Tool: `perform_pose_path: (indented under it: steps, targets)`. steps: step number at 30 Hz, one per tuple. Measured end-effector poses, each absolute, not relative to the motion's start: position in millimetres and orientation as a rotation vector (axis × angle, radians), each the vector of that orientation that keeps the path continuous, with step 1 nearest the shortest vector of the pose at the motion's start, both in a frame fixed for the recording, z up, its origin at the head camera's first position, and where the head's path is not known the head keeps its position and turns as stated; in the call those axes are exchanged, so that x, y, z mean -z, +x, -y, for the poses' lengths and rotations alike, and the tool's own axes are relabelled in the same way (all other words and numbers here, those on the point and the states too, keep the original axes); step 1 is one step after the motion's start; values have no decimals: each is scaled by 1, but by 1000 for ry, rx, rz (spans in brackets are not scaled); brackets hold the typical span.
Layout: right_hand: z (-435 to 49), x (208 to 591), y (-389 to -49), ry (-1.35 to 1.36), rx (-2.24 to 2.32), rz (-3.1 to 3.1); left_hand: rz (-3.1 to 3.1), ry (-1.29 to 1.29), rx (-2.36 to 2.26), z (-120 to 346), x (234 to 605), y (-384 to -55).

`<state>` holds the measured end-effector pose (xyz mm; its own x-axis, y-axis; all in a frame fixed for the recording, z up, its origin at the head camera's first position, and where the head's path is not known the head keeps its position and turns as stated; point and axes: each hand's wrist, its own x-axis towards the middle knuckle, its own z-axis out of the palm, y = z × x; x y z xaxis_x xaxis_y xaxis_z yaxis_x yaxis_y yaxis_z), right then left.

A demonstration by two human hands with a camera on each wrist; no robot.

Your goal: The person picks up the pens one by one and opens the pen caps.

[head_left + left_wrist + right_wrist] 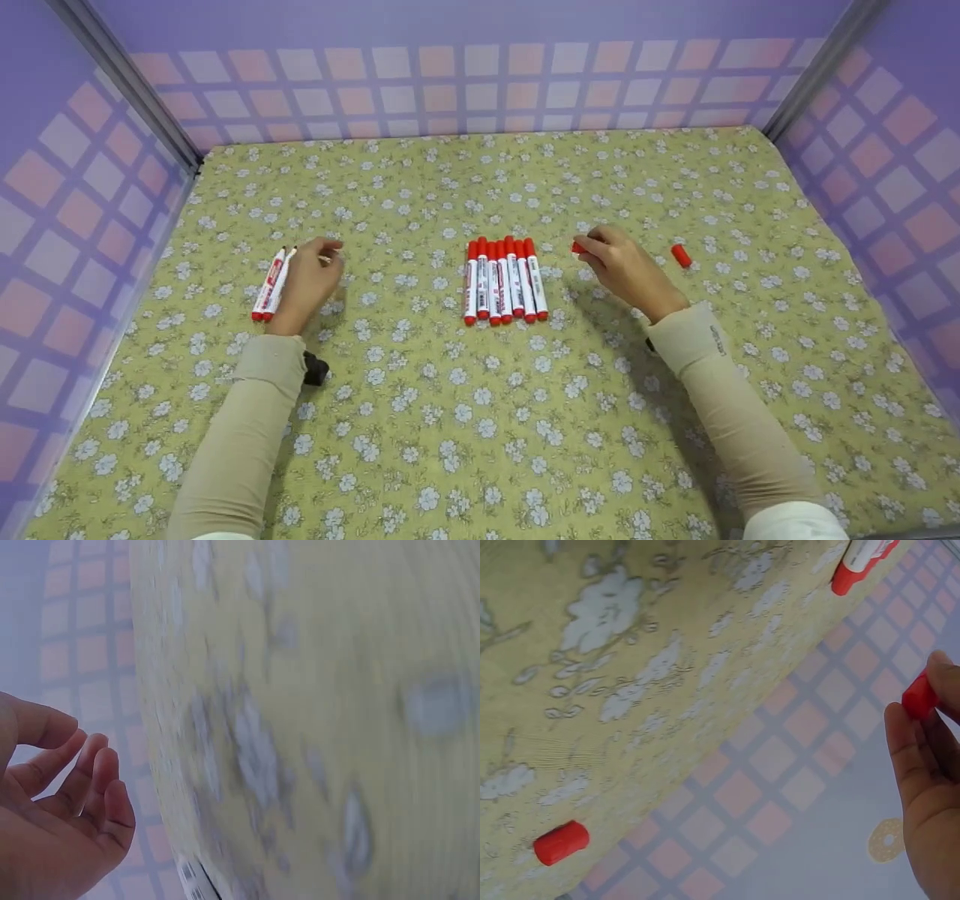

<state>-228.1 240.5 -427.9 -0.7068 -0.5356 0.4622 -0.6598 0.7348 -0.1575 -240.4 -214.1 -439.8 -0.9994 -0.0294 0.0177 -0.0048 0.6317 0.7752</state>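
My right hand (622, 266) pinches a red marker cap (920, 696) between thumb and fingertips, to the right of the row of markers. A second red cap (681, 256) lies on the cloth farther right. At the left, two uncapped white markers (271, 285) lie side by side with their dark tips pointing away from me. Beside them is my left hand (311, 274), partly overlapping one in the head view. Its fingers (90, 787) are loosely bent, and nothing is between them.
Several capped white markers with red caps (506, 281) lie in a tight row mid-table. Under everything is a yellow-green flowered cloth (450, 420). Purple walls with a checked band (480, 82) enclose the table at the back and both sides.
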Motion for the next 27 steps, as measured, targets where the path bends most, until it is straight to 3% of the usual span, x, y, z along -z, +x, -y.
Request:
perform_pose_path:
  steps: [27]
  targets:
    - [-311,445,-239,277,-937,2657,2932,-357,1502,122,439,-216]
